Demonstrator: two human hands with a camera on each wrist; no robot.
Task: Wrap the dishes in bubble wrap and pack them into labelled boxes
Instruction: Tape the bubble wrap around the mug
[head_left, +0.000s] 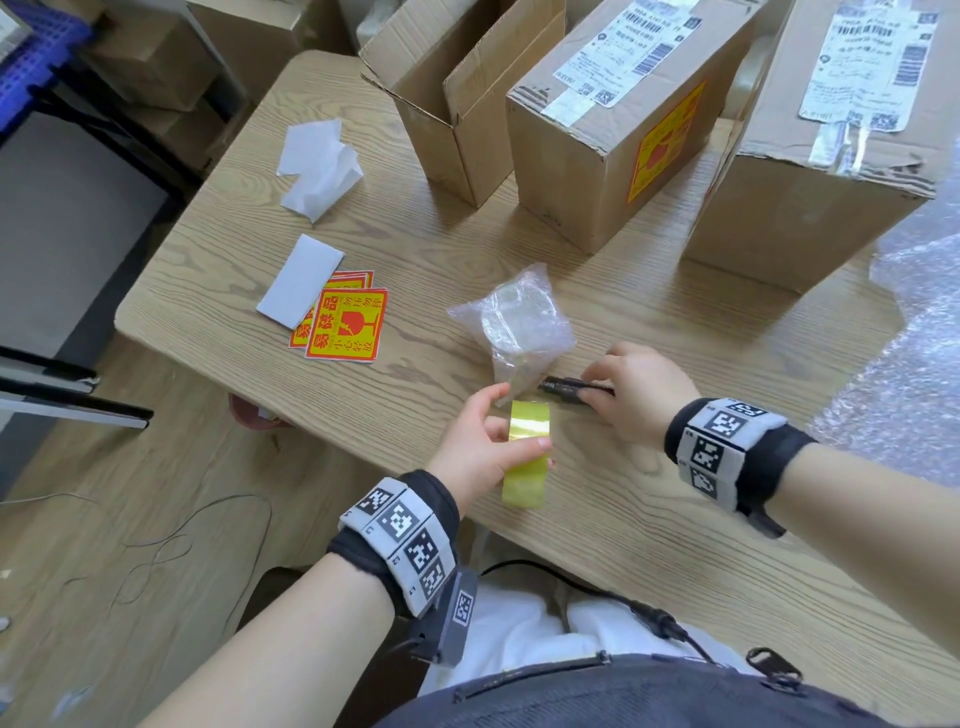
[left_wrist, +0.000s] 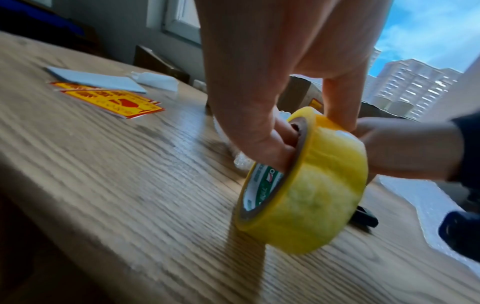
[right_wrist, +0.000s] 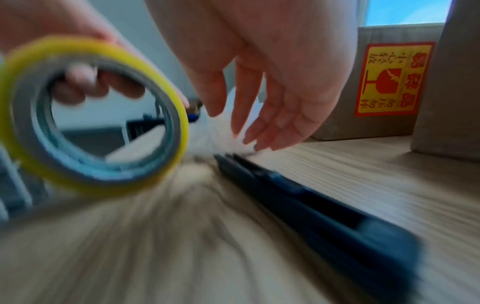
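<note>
Dish (head_left: 511, 325), bubble-wrapped (fragile, slippery film): cup it around the middle. Your left hand (head_left: 475, 441) grips the tape (head_left: 527, 452); right hand (head_left: 636, 392) hangs slack-fingered over the cutter (head_left: 563, 388).

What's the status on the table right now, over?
Left hand grips tape roll. Right hand open over black cutter. Bubble-wrapped dish on table, unboxed. Nothing blocking.

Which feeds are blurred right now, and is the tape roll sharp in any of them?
Head view: sharp; the tape roll in the left hand and the right hand over the black cutter read clearly. Left wrist view: table smeared, roll fairly crisp. Right wrist view: heavy motion blur on roll, table and cutter; the box sticker stays legible.
</note>
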